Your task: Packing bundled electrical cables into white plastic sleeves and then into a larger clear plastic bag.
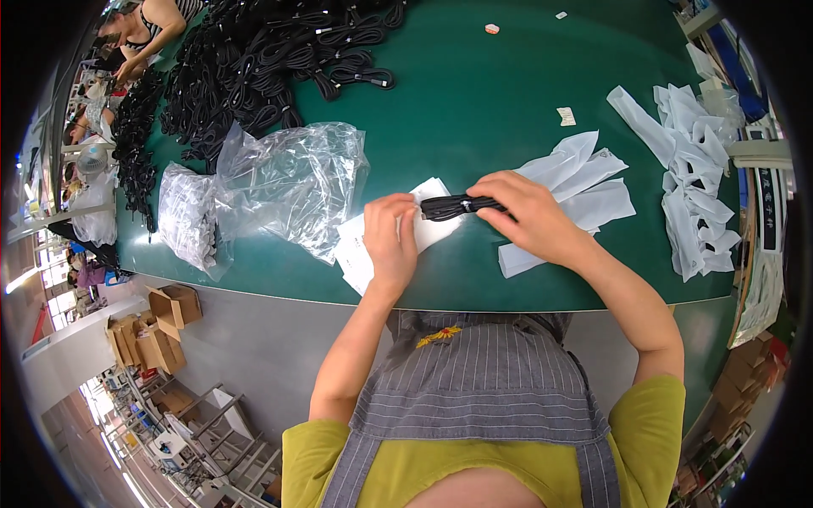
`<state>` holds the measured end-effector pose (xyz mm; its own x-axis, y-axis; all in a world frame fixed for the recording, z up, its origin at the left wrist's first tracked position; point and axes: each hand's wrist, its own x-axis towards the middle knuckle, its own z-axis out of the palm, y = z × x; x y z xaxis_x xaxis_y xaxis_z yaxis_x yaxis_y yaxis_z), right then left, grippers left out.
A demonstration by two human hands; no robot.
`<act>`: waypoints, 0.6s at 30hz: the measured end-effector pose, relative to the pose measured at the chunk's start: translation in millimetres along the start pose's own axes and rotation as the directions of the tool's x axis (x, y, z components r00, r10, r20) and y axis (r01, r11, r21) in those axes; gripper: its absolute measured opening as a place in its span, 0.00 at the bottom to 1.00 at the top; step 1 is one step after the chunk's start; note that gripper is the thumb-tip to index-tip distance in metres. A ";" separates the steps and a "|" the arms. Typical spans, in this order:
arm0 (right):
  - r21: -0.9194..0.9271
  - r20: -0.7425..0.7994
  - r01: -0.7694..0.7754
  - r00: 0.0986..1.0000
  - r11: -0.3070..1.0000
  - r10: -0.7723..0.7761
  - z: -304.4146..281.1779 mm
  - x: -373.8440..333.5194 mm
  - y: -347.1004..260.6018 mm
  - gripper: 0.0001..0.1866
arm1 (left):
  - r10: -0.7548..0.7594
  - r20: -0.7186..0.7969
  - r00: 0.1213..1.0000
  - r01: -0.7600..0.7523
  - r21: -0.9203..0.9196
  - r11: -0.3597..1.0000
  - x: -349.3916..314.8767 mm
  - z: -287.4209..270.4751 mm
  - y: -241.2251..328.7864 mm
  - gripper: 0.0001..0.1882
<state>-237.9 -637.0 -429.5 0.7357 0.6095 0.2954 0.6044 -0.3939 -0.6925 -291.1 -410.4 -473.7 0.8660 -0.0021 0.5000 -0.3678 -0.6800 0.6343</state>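
Note:
A coiled black cable bundle, tied around its middle, is held level above the table. My right hand grips its right end between thumb and fingers. My left hand is closed in a pinch at the bundle's left end; what lies between those fingertips is hidden. Beneath both the bundle and my left hand lies a stack of flat white pouches. More white pouches are fanned out on the table beside and partly under my right hand.
Black cable bundles are heaped at the far left. Nearer are a clear plastic bag and a bag of white pieces. A pile of white pouches lies at the right of the green table. Another person sits far left.

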 end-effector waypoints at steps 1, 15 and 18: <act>0.180 0.060 -0.225 0.974 0.958 0.218 -5.1 0.5 -2.5 0.13 | -0.047 -0.022 0.999 0.048 0.010 0.999 0.6 -1.4 -2.8 0.06; 0.235 0.081 -0.252 0.968 0.939 0.239 7.0 -4.8 -4.2 0.12 | -0.108 -0.002 0.994 0.108 -0.060 0.992 -7.0 5.1 -7.9 0.04; 0.377 0.257 -0.533 0.846 0.757 0.468 8.4 5.8 -14.5 0.12 | 0.105 0.019 0.994 -0.105 -0.033 0.994 -4.6 0.4 -3.2 0.08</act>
<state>-245.0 -622.0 -423.3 0.8263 0.5081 -0.2433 -0.0502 -0.3638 -0.9301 -293.8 -408.6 -478.3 0.8288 -0.0881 0.5526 -0.4677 -0.6512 0.5977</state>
